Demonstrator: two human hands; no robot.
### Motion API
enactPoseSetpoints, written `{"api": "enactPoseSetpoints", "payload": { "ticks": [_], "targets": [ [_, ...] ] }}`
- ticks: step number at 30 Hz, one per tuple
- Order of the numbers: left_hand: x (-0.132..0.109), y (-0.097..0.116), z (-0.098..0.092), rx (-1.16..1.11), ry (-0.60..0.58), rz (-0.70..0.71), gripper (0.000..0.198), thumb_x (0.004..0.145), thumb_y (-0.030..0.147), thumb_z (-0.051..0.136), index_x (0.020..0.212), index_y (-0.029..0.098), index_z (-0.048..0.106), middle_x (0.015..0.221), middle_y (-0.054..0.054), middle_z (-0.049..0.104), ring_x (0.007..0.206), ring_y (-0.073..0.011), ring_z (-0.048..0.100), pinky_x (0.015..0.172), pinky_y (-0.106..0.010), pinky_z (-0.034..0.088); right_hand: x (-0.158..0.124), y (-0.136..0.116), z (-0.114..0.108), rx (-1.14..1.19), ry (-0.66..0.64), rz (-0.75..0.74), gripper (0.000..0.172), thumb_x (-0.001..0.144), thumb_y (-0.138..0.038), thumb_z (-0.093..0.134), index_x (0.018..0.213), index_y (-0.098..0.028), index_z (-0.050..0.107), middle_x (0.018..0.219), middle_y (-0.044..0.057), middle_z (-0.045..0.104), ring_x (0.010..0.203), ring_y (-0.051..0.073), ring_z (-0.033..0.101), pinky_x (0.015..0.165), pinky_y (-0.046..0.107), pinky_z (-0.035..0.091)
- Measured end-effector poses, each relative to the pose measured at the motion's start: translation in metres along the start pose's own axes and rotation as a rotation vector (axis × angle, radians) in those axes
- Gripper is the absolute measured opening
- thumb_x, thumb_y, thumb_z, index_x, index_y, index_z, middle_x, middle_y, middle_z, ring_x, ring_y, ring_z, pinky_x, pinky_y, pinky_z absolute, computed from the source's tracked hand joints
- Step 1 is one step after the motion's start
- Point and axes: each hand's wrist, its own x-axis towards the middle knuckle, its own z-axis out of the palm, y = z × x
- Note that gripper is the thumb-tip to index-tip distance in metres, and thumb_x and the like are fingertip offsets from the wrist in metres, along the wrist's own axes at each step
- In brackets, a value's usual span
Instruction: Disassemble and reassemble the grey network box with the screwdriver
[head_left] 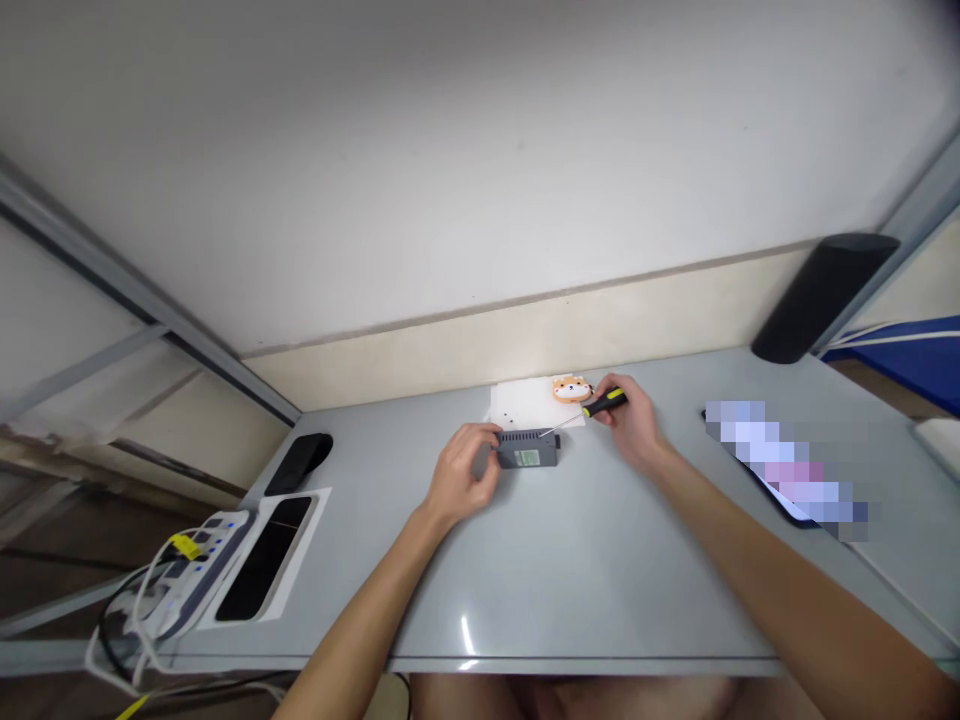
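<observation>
A small dark grey box-shaped device (529, 449) with a green label lies on the grey table (570, 560). My left hand (463, 473) grips its left end, fingers curled round it. My right hand (628, 420) is closed on a screwdriver (592, 409) with a black and yellow handle; its metal tip touches the top right of the device. Behind the device lies a white sheet (525, 402) with tiny dark specks on it, and a small orange animal figure (571, 388) sits at its right end.
At the left edge sit a white power strip (196, 565) with cables, a black phone on a white sheet (264, 560) and a black oblong object (299, 462). A blurred device (787, 470) lies at the right. A black cylinder (821, 296) leans at the back right.
</observation>
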Motion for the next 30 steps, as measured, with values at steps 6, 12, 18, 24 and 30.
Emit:
{"api": "enactPoseSetpoints", "payload": {
  "ticks": [6,12,18,24,30],
  "targets": [
    [0.0,-0.001,-0.001,0.035,0.006,0.037,0.017,0.09,0.01,0.05,0.098,0.023,0.057,0.11,-0.009,0.076,0.096,-0.023,0.072,0.082,-0.039,0.058,0.004,0.002,-0.004,0.002,0.043,0.009,0.029,0.068,-0.048,0.062,0.055,-0.025,0.05,0.055,0.0,0.049,0.045,0.012,0.035,0.046,0.031,0.023],
    [-0.001,-0.002,0.001,0.071,0.019,0.083,0.017,0.091,0.011,0.05,0.101,0.023,0.057,0.112,-0.01,0.077,0.1,-0.0239,0.073,0.083,-0.04,0.058,0.006,0.002,-0.007,0.022,0.064,0.011,0.031,0.07,-0.049,0.065,0.055,-0.025,0.051,0.055,0.0,0.048,0.045,0.011,0.035,0.045,0.03,0.023],
    [-0.002,-0.003,-0.001,0.193,0.016,0.151,0.02,0.093,0.011,0.051,0.107,0.022,0.061,0.12,-0.012,0.076,0.107,-0.0251,0.073,0.086,-0.041,0.056,0.006,0.002,-0.007,0.033,0.062,0.028,0.033,0.07,-0.049,0.068,0.055,-0.024,0.053,0.055,-0.001,0.05,0.042,0.009,0.035,0.043,0.029,0.025],
    [-0.002,0.0,-0.002,0.317,0.023,0.286,0.028,0.093,0.009,0.052,0.116,0.02,0.065,0.122,-0.014,0.077,0.11,-0.0264,0.073,0.088,-0.041,0.055,0.007,0.002,-0.004,0.047,0.07,0.036,0.03,0.066,-0.045,0.064,0.051,-0.023,0.051,0.052,-0.001,0.047,0.041,0.008,0.033,0.042,0.027,0.023],
    [0.01,0.017,0.008,0.355,-0.014,0.322,0.025,0.098,0.013,0.051,0.116,0.02,0.068,0.121,-0.013,0.077,0.111,-0.0256,0.073,0.092,-0.04,0.052,0.006,0.0,-0.003,0.054,0.074,0.027,0.029,0.066,-0.043,0.063,0.049,-0.023,0.05,0.046,-0.003,0.042,0.04,0.008,0.033,0.041,0.026,0.023]
  ]
}}
